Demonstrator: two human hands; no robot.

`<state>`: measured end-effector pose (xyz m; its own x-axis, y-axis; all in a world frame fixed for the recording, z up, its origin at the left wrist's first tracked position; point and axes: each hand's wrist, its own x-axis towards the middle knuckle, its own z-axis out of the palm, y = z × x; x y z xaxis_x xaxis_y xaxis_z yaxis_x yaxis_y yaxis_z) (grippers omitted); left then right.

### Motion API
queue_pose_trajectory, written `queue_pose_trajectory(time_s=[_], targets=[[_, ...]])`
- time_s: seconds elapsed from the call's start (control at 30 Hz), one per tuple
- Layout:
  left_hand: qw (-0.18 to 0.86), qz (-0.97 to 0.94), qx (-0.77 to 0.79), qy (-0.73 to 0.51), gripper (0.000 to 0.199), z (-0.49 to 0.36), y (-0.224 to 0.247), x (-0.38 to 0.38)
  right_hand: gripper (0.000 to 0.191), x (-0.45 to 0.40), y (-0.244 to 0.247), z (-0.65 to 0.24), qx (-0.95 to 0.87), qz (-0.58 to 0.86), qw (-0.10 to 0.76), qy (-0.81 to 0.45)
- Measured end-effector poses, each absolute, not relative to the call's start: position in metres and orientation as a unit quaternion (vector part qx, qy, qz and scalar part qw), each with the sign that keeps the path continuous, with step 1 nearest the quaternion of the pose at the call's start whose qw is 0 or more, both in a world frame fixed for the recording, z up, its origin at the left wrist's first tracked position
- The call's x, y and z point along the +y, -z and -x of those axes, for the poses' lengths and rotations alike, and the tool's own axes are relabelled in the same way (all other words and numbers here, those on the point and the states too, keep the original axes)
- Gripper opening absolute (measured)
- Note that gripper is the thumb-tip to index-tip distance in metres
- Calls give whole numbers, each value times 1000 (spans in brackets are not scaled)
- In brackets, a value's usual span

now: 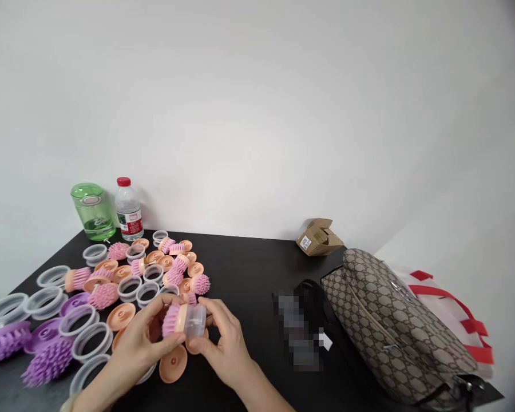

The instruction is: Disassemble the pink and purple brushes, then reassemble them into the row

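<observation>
From where I stand, the person's left hand [139,343] has its fingers curled in around a pink brush [171,320] with a peach collar, thumb along the near side. The right hand [227,343] pinches a clear cup [195,320] between thumb and fingers, set against the right side of that collar; whether the two are fastened, I can't tell. Both are held at the near edge of the scattered parts, above the black tabletop [249,269]. A peach disc [173,364] lies just below the hands. Leftward spread more pink brush heads [103,296], clear rings [47,313] and, at the near left, a purple brush head [47,361]. At the far left a green bottle [92,212] stands beside a red-capped water bottle [129,212]. Well to the right are a small cardboard box [320,237], far back, and a patterned bag [395,326], nearer.
</observation>
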<state>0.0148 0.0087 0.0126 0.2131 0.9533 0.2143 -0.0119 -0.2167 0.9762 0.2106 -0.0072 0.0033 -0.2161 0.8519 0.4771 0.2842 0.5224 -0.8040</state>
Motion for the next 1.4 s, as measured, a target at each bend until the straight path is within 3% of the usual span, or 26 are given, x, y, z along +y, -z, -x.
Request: queue_pose_trajectory(time_s=[0.1,0.2,0.33,0.47,0.6,0.77,0.93,1.07,1.17,1.4], targets=[[485,-543,422,-540,44,-14,-21,9,56,-2,-9,-221,-717,448,445,-294],[473,-502,454,-564,47,-8,-26,12,47,1,-16,-233,-752,524,308,-257],[472,-478,477,-567,43,-3,-26,15,67,0,-13,-235,-808,528,168,-200],[492,-483,471,-550,42,-4,-23,14,71,-1,-2,-223,-819,528,130,-184],[486,-508,477,-528,42,-6,-24,11,47,0,4,-216,-821,531,138,-160],[461,-531,486,-519,42,-13,-29,9,50,2,6,-217,-821,530,144,-158],[440,-577,479,-495,40,-14,-24,11,37,2,6,-220,-813,521,186,-182],[455,-633,444,-443,38,-12,-18,12,51,0,-5,-222,-780,485,290,-270],[468,-659,417,-416,36,-13,-17,11,51,-3,-13,-221,-746,470,336,-332],[467,-631,424,-452,35,-11,-17,11,53,-2,-14,-220,-699,467,421,-342]])
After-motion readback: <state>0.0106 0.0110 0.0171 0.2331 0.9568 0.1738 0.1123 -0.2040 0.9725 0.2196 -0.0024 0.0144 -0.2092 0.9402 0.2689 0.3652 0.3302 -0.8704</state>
